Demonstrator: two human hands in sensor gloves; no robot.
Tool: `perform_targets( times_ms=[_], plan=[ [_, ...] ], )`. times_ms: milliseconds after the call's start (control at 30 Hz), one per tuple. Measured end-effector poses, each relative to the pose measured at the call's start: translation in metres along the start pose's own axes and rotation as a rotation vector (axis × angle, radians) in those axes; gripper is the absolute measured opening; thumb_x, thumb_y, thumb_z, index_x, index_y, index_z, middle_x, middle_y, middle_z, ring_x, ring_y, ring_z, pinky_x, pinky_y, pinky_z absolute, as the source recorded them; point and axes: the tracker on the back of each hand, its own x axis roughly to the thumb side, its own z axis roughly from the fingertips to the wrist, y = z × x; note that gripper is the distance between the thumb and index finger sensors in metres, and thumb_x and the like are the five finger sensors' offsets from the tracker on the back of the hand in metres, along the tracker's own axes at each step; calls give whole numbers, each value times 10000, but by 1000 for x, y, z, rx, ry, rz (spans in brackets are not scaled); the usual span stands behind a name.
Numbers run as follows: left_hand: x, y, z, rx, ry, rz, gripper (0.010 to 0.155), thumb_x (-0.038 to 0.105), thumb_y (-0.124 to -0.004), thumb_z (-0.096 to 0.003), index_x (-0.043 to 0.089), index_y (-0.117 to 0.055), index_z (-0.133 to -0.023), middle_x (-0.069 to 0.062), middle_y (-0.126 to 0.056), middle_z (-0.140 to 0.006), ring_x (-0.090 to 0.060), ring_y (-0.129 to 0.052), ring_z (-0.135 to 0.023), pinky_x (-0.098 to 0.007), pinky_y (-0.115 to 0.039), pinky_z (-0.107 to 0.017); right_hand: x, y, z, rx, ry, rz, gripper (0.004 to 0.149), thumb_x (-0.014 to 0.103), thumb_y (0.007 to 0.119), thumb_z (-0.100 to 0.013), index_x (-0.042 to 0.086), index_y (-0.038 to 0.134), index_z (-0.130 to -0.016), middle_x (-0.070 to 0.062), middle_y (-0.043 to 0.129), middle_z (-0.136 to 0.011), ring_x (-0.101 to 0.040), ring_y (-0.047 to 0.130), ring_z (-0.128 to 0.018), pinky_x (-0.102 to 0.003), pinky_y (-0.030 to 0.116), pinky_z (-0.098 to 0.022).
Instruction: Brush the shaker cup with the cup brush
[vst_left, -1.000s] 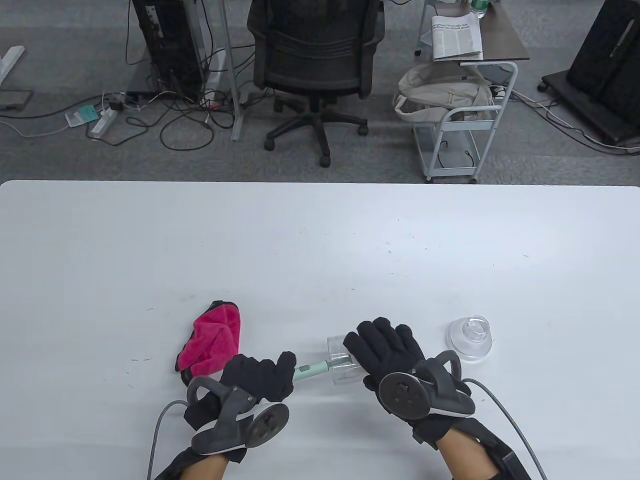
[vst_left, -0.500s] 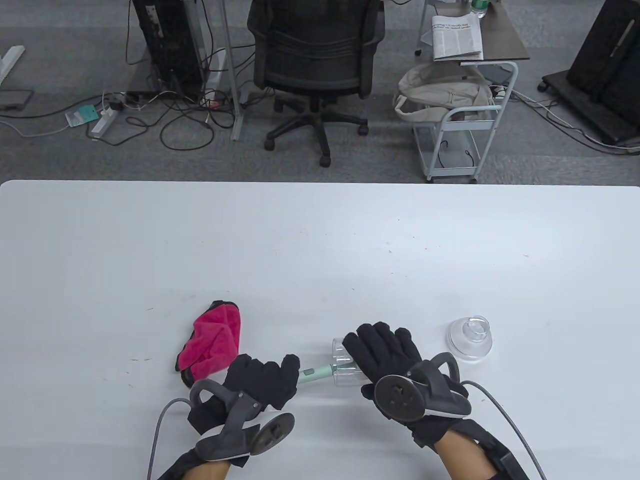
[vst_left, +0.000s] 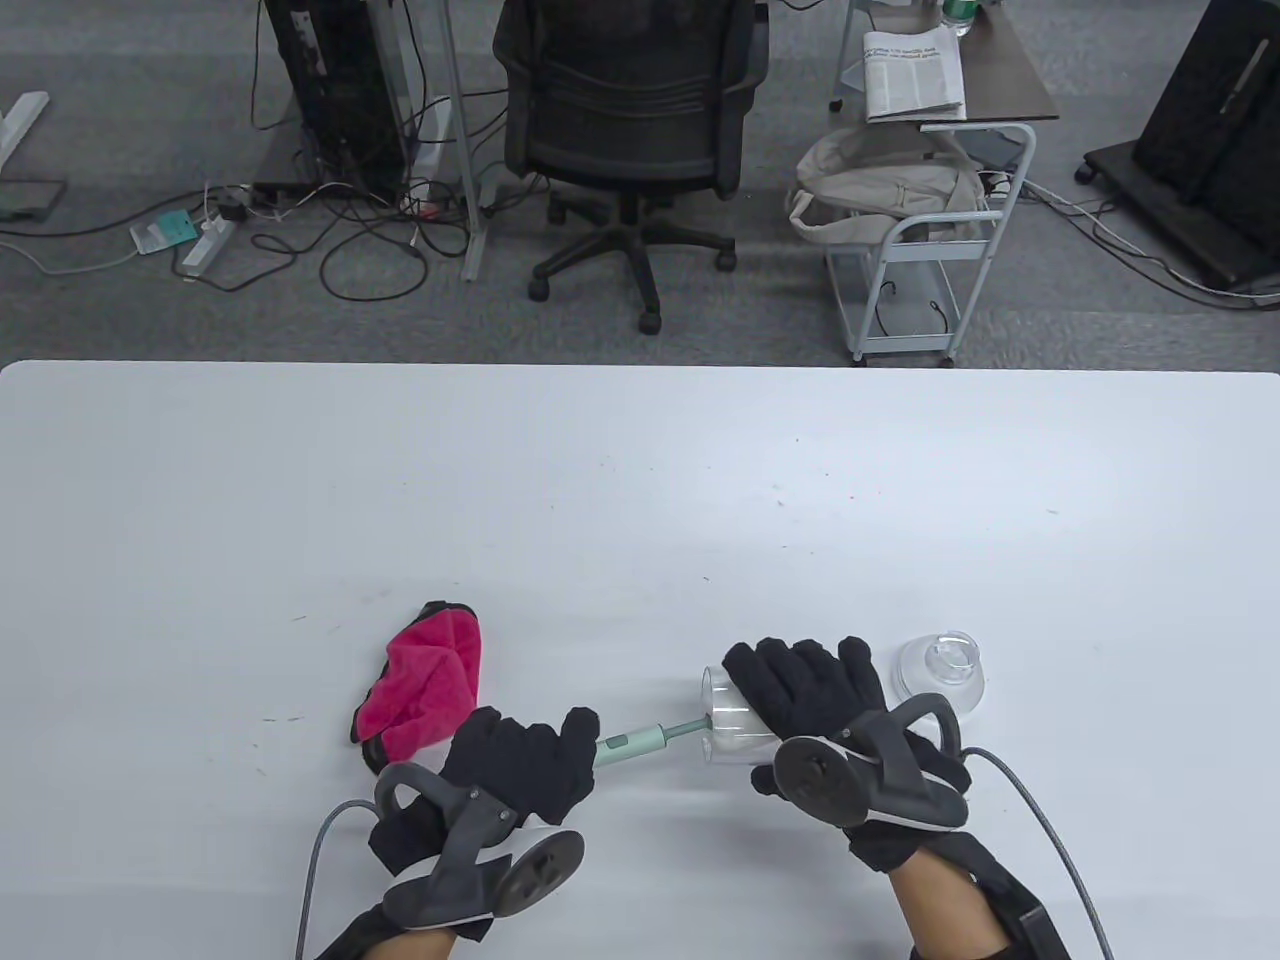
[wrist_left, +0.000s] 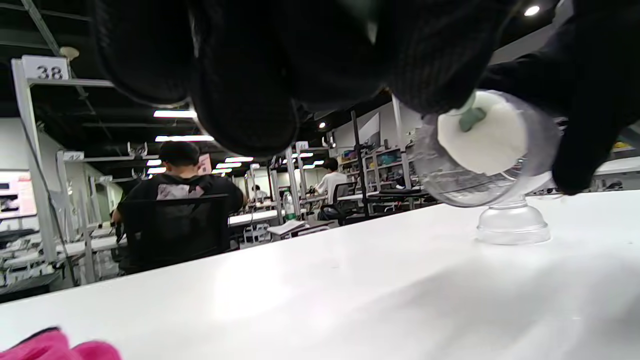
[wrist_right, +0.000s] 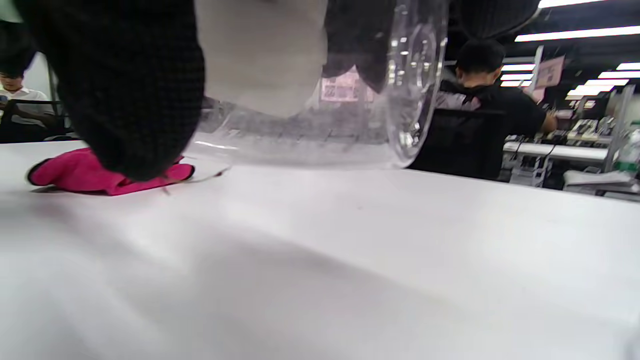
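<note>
1. Left hand (vst_left: 520, 762) gripping cup brush (vst_left: 640, 741) handle, near table (vst_left: 640, 480) edge.
2. Right hand (vst_left: 820, 710) wrapped around shaker cup (vst_left: 728, 722), held sideways.
3. White brush head (wrist_left: 482, 137) inside cup, left wrist view only.
4. Farther: pink cloth (vst_left: 425, 688) left, clear lid (vst_left: 940, 675) right.

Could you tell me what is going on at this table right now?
A person in sensor gloves is brushing a clear shaker cup. The right hand holds the cup on its side above the white table, mouth toward the left hand, which grips the green handle of the cup brush. The brush's white head sits inside the cup. The clear lid rests just right of the cup, and a pink cloth lies to the left.
</note>
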Motion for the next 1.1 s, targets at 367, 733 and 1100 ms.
perform_targets(
  times_ms=[367, 733, 1100],
  plan=[
    [11, -11, -5, -93, -49, 84, 547, 441, -837, -508, 217, -729, -995, 15, -988, -509, -236, -1036, -489, -574, -800, -598, -1, -2, 0, -129, -25, -10, 1056, 545, 959, -335, 279, 286, -1103, -46, 531, -1154, -386, 675, -1044, -667, 556, -758],
    [-1, -7, 0, -75, -12, 55, 550, 488, -829, -496, 229, -757, -975, 20, -988, -523, -237, -1038, -474, -587, -800, -578, 20, 8, -4, 38, -87, -43, 1063, 522, 973, -351, 227, 297, -1116, -81, 532, -1153, -410, 681, -1036, -674, 556, -760],
    [-5, -2, 2, -73, -13, 113, 550, 489, -834, -493, 215, -776, -966, 21, -999, -448, -228, -1041, -415, -584, -792, -599, -6, 1, 5, -130, -12, 33, 1062, 554, 957, -337, 243, 295, -1107, -90, 544, -1136, -402, 719, -1009, -659, 597, -743]
  ],
)
